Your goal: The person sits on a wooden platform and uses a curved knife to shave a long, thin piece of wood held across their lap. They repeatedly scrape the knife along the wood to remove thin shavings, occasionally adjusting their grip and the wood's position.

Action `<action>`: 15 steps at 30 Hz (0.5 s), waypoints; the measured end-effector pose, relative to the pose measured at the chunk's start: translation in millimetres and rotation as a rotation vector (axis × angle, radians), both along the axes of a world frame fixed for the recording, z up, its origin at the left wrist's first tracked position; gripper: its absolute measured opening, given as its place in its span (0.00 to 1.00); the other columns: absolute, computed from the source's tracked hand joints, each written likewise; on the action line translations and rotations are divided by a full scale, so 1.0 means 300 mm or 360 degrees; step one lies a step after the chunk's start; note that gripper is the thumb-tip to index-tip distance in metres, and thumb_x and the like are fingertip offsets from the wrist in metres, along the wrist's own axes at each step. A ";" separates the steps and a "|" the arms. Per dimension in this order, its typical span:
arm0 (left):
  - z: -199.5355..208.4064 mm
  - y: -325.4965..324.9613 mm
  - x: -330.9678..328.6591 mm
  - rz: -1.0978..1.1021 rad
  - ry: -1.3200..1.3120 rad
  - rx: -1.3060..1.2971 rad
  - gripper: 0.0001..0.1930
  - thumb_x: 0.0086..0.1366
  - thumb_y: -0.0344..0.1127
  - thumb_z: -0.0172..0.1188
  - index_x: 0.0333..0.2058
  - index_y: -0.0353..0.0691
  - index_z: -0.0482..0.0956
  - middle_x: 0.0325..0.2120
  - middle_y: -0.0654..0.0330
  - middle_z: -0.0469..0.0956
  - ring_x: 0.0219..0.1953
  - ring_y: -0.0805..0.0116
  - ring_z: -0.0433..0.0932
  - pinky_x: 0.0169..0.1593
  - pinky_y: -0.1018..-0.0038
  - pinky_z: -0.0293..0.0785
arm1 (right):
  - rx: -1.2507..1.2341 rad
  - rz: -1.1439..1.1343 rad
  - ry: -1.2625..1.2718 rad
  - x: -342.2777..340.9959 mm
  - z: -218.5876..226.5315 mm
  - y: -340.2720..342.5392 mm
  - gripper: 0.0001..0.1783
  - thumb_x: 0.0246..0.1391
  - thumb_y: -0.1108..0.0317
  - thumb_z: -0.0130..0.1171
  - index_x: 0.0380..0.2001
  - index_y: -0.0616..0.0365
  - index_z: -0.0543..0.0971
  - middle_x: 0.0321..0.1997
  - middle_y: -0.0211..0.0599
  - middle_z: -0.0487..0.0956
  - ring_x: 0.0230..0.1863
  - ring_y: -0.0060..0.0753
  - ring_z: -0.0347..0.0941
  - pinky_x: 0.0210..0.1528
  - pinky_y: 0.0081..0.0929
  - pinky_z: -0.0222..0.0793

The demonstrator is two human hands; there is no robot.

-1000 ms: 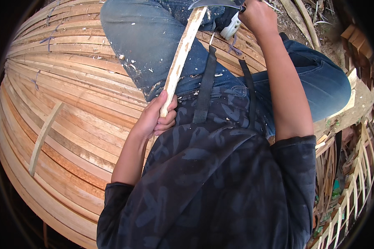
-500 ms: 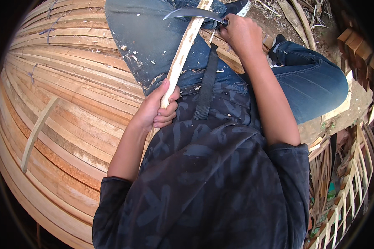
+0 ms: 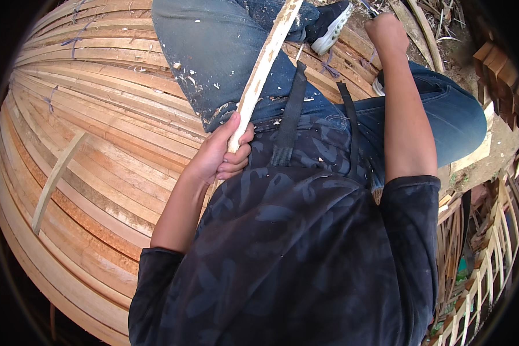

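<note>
My left hand (image 3: pixel 229 149) is closed round the lower end of a long, pale, peeled stick (image 3: pixel 264 66), with the thumb along its side. The stick slants up and away across my jeans-clad leg, and its far end runs out of the picture. Out to the far right, my right hand (image 3: pixel 388 33) is wrapped round the handle of a curved knife (image 3: pixel 368 8). Only a short bit of the knife shows at the top edge; most of its blade is out of view. A wide gap separates knife and stick.
Long wooden slats (image 3: pixel 98 167) lie side by side on my left, with a short loose strip (image 3: pixel 57 181) across them. My shoe (image 3: pixel 328 29) rests beyond the stick. Thin split strips (image 3: pixel 484 277) and stacked wood blocks (image 3: pixel 499 72) stand at the right.
My right hand has swung outward to the right and away, carrying the curved knife off the stick, where its blade lay across. My left hand and the stick have barely shifted.
</note>
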State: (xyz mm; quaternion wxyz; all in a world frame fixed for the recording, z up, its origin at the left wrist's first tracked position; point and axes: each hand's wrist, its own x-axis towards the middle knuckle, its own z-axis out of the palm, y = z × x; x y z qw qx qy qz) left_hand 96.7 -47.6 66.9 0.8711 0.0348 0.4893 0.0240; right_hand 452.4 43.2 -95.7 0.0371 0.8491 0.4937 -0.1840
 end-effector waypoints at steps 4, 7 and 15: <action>0.003 -0.004 0.006 0.0004 0.0022 -0.0017 0.26 0.71 0.61 0.33 0.24 0.46 0.60 0.07 0.73 0.49 0.05 0.84 0.46 0.06 0.84 0.42 | 0.0104 -0.0011 0.0023 0.129 -0.018 -0.025 0.19 0.47 0.56 0.57 0.32 0.64 0.81 0.34 0.60 0.79 0.39 0.60 0.76 0.44 0.47 0.72; 0.001 -0.010 0.023 0.0015 0.0061 0.0021 0.26 0.71 0.61 0.33 0.24 0.46 0.61 0.07 0.73 0.50 0.05 0.84 0.47 0.06 0.84 0.43 | 0.0416 0.0144 0.0233 -0.025 0.066 0.004 0.18 0.49 0.55 0.55 0.29 0.60 0.81 0.27 0.56 0.78 0.34 0.61 0.75 0.40 0.48 0.71; 0.064 0.004 0.061 -0.0430 0.0739 0.0583 0.21 0.71 0.52 0.42 0.27 0.41 0.66 0.09 0.70 0.56 0.07 0.81 0.54 0.10 0.81 0.52 | -0.0007 0.0307 0.0417 -0.099 0.000 -0.094 0.16 0.45 0.55 0.62 0.29 0.58 0.82 0.29 0.53 0.80 0.34 0.53 0.79 0.40 0.43 0.75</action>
